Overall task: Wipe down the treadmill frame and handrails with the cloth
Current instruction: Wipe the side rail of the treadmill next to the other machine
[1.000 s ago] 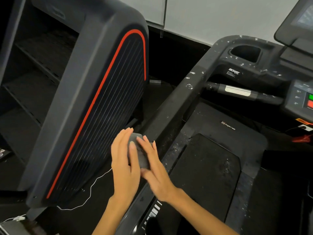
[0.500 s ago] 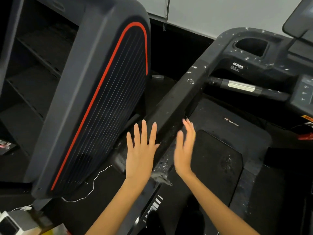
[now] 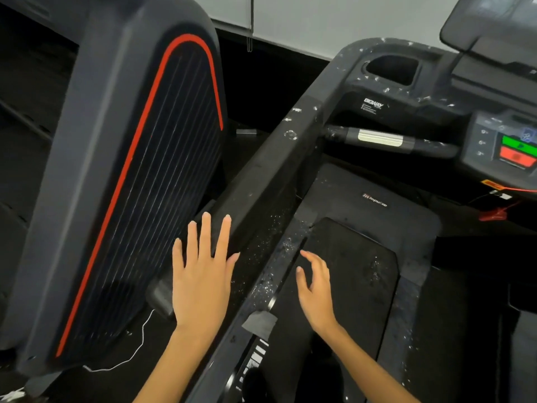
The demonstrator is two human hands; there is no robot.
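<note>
Head view, only view available.

Left hand at 7 o'clock of centre: palm down, fingers spread flat, grip open, holding nothing. Fingertips reach the lower end of the left handrail; cannot tell if they touch it or hover just above.

Right hand at 5 o'clock of centre: fingers loosely curled, grip open, nothing in it. It sits over the near edge of the running belt, just right of the side rail.

Cloth: small grey folded piece lying on the side rail between the two hands, at 6 o'clock of centre, nearer the wearer than either set of fingertips. Neither hand touches it.

Treadmill frame: handrail runs diagonally from centre up toward 1 o'clock into the console. White flecks scattered over the handrail top, the console shell around the cup holder, and the side rail strip beside the belt. Cross handle with silver sensor pad at 2 o'clock. Green and red buttons at 3 o'clock edge. Red safety clip hangs on its cord below them.

At 9–11 o'clock: neighbouring machine's dark shroud with red trim line. White cable on the floor at 7 o'clock.
</note>
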